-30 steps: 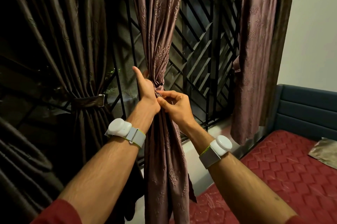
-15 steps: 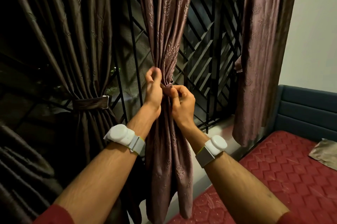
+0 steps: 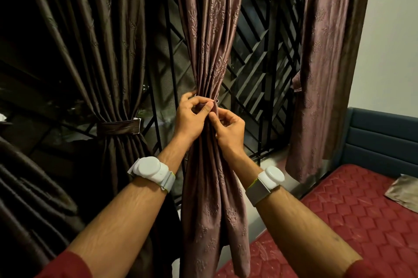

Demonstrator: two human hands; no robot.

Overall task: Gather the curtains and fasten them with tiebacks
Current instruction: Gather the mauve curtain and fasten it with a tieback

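Two hands meet at the waist of the middle curtain (image 3: 210, 56), which hangs at the centre of my view, bunched into tight pleats. My left hand (image 3: 192, 117) curls round the gathered folds from the 9 o'clock side, thumb pressing the end of the tieback (image 3: 214, 108) flat against the cloth. My right hand (image 3: 228, 128) comes up from 5 o'clock and pinches the strap's other end just beside that thumb. I judge this to be the fastening itself: the strap is round the bundle and its ends are meeting.

To do it well, I should keep the left grip firm so the pleats do not spread, and lay one end squarely over the other before pressing. What kind of fastener it has I cannot tell; my fingers hide it. A slack wrap would slide down, so I want it snug.

At 9 o'clock the dark curtain (image 3: 90, 51) already wears its band (image 3: 119, 126). At 2 o'clock the third curtain (image 3: 328, 63) hangs loose, so it likely comes next.
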